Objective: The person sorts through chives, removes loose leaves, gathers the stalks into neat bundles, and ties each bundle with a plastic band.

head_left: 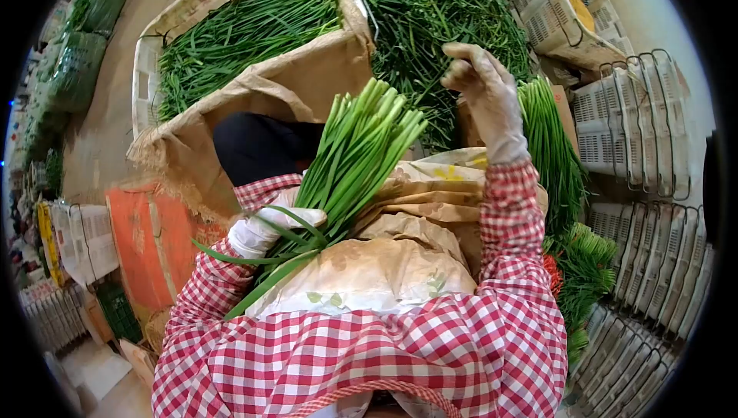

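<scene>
A thick bunch of garlic chives lies slantwise over my lap, its pale cut ends pointing up and away. My left hand, in a white glove, is closed around the lower, leafy part, and a few loose leaves stick out past the wrist. My right hand, gloved too, is raised on the right, apart from the bunch. Its fingers are bent but loosely apart, with nothing visible in them. Behind that hand spreads a big heap of loose chives. A stained apron covers my lap.
A white crate lined with brown cloth holds more chives at upper left. Standing bundles of chives are close to my right arm. Stacked plastic crates line the right side. An orange-red board or box sits at left.
</scene>
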Tool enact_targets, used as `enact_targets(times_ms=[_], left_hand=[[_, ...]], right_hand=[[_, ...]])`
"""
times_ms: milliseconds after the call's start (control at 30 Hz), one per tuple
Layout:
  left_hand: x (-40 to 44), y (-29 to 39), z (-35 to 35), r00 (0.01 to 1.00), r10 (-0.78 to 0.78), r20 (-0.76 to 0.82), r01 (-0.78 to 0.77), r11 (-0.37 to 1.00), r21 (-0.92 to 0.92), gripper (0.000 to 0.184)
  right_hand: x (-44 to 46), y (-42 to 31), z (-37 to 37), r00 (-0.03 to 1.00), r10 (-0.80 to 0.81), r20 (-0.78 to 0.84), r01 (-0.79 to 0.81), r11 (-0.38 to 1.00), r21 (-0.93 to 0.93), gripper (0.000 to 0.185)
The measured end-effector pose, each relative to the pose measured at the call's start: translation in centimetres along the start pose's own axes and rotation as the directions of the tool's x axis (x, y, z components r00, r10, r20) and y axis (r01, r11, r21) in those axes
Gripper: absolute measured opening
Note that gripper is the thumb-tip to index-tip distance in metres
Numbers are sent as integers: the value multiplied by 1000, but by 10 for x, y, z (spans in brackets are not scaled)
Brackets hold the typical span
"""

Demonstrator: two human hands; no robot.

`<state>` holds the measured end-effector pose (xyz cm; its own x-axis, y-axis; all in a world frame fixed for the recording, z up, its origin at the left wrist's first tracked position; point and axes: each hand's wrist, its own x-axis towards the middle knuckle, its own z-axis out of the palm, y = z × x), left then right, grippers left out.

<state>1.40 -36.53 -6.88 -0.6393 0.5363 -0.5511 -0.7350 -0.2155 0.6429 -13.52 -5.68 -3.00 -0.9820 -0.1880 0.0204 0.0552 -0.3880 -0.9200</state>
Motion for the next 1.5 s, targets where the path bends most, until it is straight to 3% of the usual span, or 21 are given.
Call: enact_targets(times_ms=[33, 67, 133, 233, 300, 367, 433, 533, 633, 700, 800, 900, 967, 1100, 1200, 1233, 1367, 1400, 1433, 1467, 1500], left_hand=[[-1, -3, -4, 998, -26, -58, 27, 999, 18, 56], [-2, -1, 3, 996, 59, -60, -62, 997, -47, 54], [-4, -4, -3, 998, 2, -59, -10, 990, -142, 53], [-9, -5, -2, 996, 6, -87, -23, 982, -189, 51], [-14, -8, 0, 993, 23, -117, -56, 959, -279, 50], [-20, -1, 12, 979, 15, -201, -71, 958, -277, 57], [-10, -19, -14, 991, 52, -120, -93, 925, -367, 65], [-12, -17, -1, 967, 161, -196, -216, 927, -307, 74], [-11, -29, -19, 977, 147, -152, -196, 900, -390, 79], [-10, -39, -27, 979, 133, -156, -189, 882, -432, 84], [-2, -41, -33, 974, 226, -29, -208, 834, -511, 85], [10, -44, -32, 954, 295, 55, -180, 711, -680, 84], [18, -47, -33, 940, 328, 94, -150, 643, -751, 84], [26, -55, -38, 887, 462, 2, -292, 563, -773, 87], [26, -59, -37, 880, 454, -138, -407, 573, -711, 82], [27, -59, -36, 875, 449, -184, -438, 569, -696, 81], [18, -57, -34, 857, 500, -127, -442, 584, -681, 76], [17, -60, -38, 856, 503, -121, -436, 575, -692, 73], [17, -62, -40, 855, 505, -115, -429, 565, -705, 70], [13, -58, -35, 863, 496, -96, -409, 575, -709, 66], [13, -58, -36, 859, 502, -96, -414, 573, -707, 66]], right_hand=[[-7, -5, 3, 999, -40, 5, 40, 993, -113, 33], [-13, -9, 6, 1000, -24, -10, 23, 993, -115, 31], [-22, -4, 7, 998, -39, -52, 32, 991, -130, 26], [-40, 0, 24, 981, -107, -161, 44, 935, -353, 24], [-53, -1, 54, 995, 35, -90, -68, 915, -398, 22], [-55, 21, 65, 999, 45, 17, -39, 965, -259, 24], [-56, 24, 73, 991, 120, -62, -130, 970, -204, 24], [-51, 26, 77, 985, 132, -114, -151, 971, -183, 28], [-49, 28, 82, 976, 203, -75, -216, 923, -319, 34], [-44, 43, 79, 972, 233, -34, -228, 897, -378, 46], [-42, 47, 91, 928, 371, 36, -309, 820, -481, 70], [-50, 66, 105, 954, 294, 54, -216, 804, -554, 74], [-53, 66, 109, 968, 235, 90, -155, 838, -523, 77], [-53, 41, 109, 913, 396, 94, -323, 846, -424, 74], [-48, 10, 107, 928, 340, 150, -243, 861, -446, 64], [-44, 0, 103, 950, 300, 91, -221, 848, -482, 50], [-11, -22, 67, 1000, -9, 12, 14, 780, -626, 21], [1, -19, 54, 992, -127, -16, 87, 760, -644, 24], [21, -8, 20, 966, -254, 56, 191, 545, -817, 35], [19, -3, 17, 928, -355, 109, 155, 106, -982, 42], [21, -1, 15, 884, -421, 202, 49, -348, -936, 49]])
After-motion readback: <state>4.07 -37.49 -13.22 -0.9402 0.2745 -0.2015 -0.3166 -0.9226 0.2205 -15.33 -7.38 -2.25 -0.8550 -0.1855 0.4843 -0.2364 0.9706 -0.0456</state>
